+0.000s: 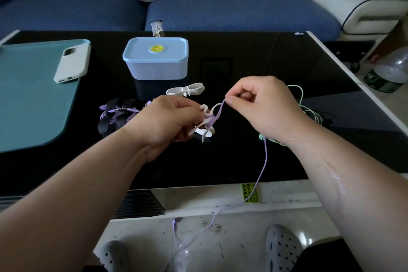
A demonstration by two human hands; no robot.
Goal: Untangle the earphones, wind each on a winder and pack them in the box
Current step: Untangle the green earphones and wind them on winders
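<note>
fingers (231, 101) of the right hand (262, 104) pinch the purple cord (265, 157); the left hand (167, 119) grips the white winder (207, 132). i'd keep the cord taut and lay each turn snug in the winder's notch. the cord runs from the pinch to the winder just beside, its tail hanging off the worktop (220, 161) to the floor

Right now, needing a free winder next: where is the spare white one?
Head view, centre: the spare white winder lies on the black table between the blue box and the left hand.
</note>
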